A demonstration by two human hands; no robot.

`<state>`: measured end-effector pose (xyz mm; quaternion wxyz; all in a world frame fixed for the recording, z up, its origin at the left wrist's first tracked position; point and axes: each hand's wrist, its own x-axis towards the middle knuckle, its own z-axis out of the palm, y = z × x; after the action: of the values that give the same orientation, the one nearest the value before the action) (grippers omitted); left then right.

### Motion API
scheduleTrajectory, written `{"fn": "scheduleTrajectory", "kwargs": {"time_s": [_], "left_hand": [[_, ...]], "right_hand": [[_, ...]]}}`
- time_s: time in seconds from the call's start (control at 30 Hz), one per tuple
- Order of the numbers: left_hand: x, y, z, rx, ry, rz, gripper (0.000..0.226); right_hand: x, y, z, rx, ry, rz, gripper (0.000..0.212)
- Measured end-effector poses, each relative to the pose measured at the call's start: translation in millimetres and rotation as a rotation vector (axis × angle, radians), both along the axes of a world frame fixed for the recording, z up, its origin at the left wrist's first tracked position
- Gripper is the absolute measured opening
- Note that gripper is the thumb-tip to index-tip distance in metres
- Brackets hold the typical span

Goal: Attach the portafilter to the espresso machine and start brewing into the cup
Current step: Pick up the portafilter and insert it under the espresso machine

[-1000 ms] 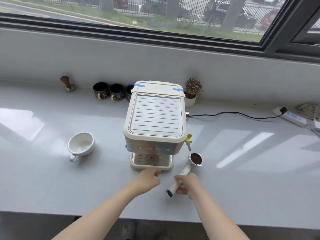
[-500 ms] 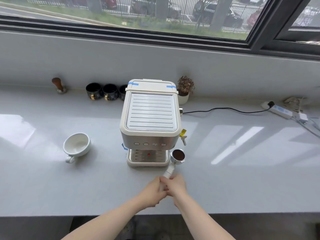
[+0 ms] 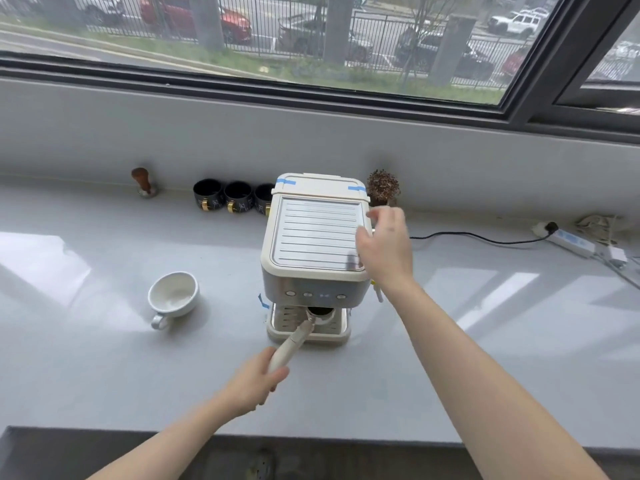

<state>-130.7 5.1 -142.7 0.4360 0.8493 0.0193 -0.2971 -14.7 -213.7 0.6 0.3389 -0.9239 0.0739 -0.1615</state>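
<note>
A cream espresso machine (image 3: pixel 313 237) stands mid-counter, its button panel facing me. The portafilter (image 3: pixel 304 332), cream handle and metal basket with dark coffee grounds, sits with its basket under the machine's front, above the drip tray. My left hand (image 3: pixel 256 379) grips the end of its handle. My right hand (image 3: pixel 384 244) rests with spread fingers on the top right edge of the machine, holding nothing. A white cup (image 3: pixel 173 296) lies tilted on the counter to the left of the machine, apart from it.
Three black cups (image 3: pixel 237 197) and a wooden-handled tamper (image 3: pixel 143 181) line the back wall at left. A small dried plant (image 3: pixel 382 187) stands behind the machine. A black cable (image 3: pixel 478 239) runs right to a power strip (image 3: pixel 568 240). The counter's front edge is near my elbows.
The portafilter passed from my right hand to my left and its basket moved left under the machine's front. My right hand rose to the machine's top right edge.
</note>
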Motion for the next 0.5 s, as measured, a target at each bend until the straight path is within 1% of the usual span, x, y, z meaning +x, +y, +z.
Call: {"fn": "scheduleTrajectory", "kwargs": {"time_s": [0.07,0.13,0.2,0.27,0.37,0.5], "left_hand": [[4,4,2,-0.027,0.013,0.032,0.009],[7,4,7,-0.027,0.002,0.036,0.01],[8,5,10,-0.005,-0.013,0.04,0.012],[8,6,10,0.089,-0.079,0.028,0.019],[8,10,4,0.239,-0.208,0.035,0.025],[17,14,-1,0.307,-0.258,0.11,0.025]], "right_hand": [[20,13,-2,-0.095,0.111,0.034,0.038],[33,20,-7,-0.157,0.141,0.034,0.039],[42,24,-14,-0.157,0.148,0.047,0.04],[46,25,-19,-0.164,0.17,0.063,0.045],[44,26,-23,-0.231,0.194,0.081,0.052],[43,27,-26,-0.28,0.227,0.087,0.056]]}}
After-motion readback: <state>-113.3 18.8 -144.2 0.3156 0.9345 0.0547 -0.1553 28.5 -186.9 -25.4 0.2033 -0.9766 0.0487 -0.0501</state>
